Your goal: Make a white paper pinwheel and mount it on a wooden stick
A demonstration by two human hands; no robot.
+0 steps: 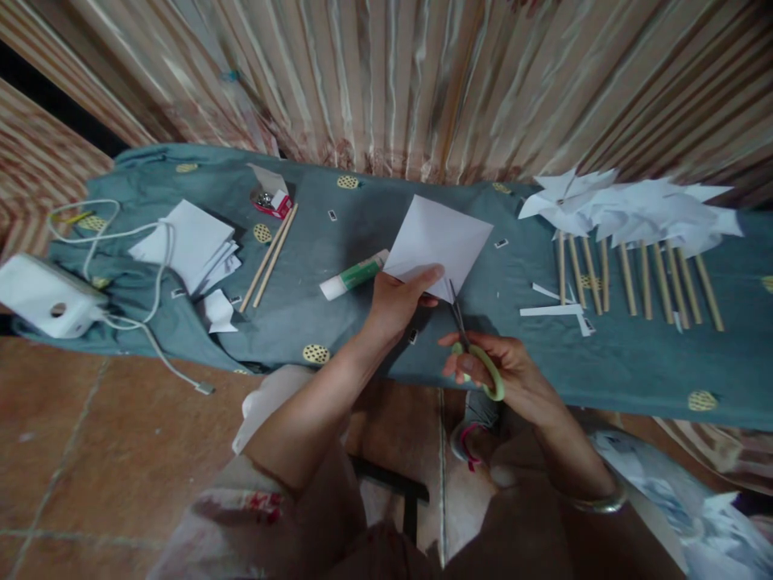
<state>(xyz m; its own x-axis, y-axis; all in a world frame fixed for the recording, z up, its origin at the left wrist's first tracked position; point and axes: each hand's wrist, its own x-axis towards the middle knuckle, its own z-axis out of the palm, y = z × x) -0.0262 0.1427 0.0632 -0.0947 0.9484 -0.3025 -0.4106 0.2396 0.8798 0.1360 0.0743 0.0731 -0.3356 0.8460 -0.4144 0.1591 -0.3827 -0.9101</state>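
My left hand (395, 302) pinches the near corner of a white square of paper (438, 242), holding it above the teal cloth (374, 209). My right hand (507, 370) is closed through the green handles of a pair of scissors (474, 350). The scissor blades point up at the paper's lower corner and touch its edge. A glue stick (353, 275) with a green label lies on the cloth just left of my left hand.
A row of white paper pinwheels (634, 209) on wooden sticks (640, 278) lies at the right. Paper strips (552, 308) sit beside them. At the left are a stack of white paper (190, 242), two sticks (270, 258), a small red box (271, 197) and a white device (45, 294) with a cable.
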